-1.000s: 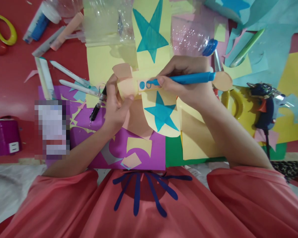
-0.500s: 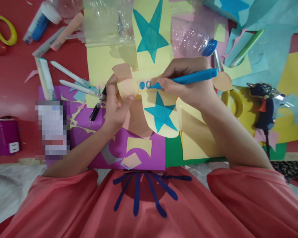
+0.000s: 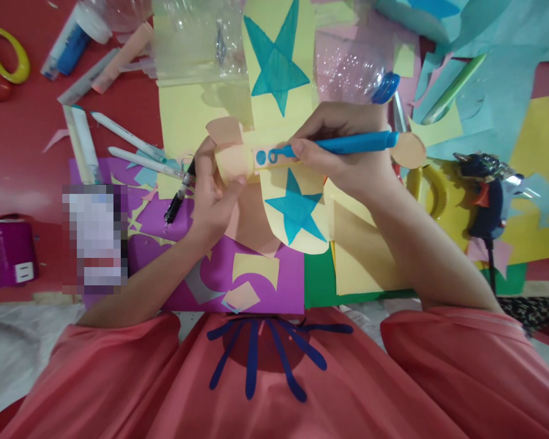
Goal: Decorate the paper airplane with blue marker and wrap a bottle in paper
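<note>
Clock positions are taken from the pale paper strip (image 3: 266, 162), with twelve at the top. Two hands are at work, with one blue marker (image 3: 359, 143), one strip, and two blue marks on it: a filled dot (image 3: 260, 158) and, beside it, a partly filled ring (image 3: 273, 157). Two large blue stars are in full view, the upper star (image 3: 280, 66) at twelve and the lower star (image 3: 296, 210) at five. Around them on the red surface (image 3: 9, 146) are two slim white pens (image 3: 128, 135) at nine, one black pen (image 3: 180, 194) at eight, one green marker (image 3: 457, 88) at two, and one yellow ring (image 3: 440, 194) and one dark glue gun (image 3: 488, 213) between three and four. The strip lies between the hands: the left hand (image 3: 213, 204) is at eight, its thumb and fingers closed on a cream paper piece (image 3: 233, 160) at the strip's end; the right hand (image 3: 351, 169) is at three, fingers pinched around the blue marker, whose tip points to the ring mark. One clear plastic bottle (image 3: 348, 67) lies at one o'clock with its blue cap (image 3: 385, 88) toward two; glare hides whatever is inside.
</note>
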`<state>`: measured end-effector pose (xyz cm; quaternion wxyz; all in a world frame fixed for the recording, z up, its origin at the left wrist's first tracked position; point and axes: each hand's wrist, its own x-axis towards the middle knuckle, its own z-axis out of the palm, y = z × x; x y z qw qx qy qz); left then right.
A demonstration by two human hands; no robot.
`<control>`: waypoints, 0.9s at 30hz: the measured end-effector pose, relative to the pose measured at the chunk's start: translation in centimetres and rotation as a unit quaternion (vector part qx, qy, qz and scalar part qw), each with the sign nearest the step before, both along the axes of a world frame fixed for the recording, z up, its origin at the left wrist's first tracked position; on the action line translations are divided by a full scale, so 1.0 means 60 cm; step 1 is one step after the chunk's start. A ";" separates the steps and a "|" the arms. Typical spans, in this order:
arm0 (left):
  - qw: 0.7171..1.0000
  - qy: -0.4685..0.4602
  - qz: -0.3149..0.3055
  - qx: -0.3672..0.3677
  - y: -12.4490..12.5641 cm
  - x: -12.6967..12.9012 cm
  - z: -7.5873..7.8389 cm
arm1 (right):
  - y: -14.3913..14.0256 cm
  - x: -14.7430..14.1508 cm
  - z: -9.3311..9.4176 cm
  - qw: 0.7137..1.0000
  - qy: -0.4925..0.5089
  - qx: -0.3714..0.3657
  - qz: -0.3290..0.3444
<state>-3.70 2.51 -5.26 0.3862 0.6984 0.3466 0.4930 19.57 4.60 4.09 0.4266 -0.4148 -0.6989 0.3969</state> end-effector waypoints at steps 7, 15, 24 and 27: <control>1.000 0.000 0.004 -0.003 -0.002 0.004 0.000 | -0.001 0.002 -0.003 0.999 -0.037 -0.018 0.004; 1.000 -0.006 0.026 -0.017 -0.008 0.011 0.007 | 0.000 0.002 -0.003 1.000 -0.025 -0.016 -0.003; 0.999 -0.025 0.017 -0.022 0.000 0.002 -0.006 | -0.002 0.000 0.003 0.999 -0.039 -0.009 -0.033; 0.999 -0.022 0.026 -0.022 0.000 0.003 -0.006 | -0.001 0.000 0.002 1.000 -0.025 -0.008 -0.012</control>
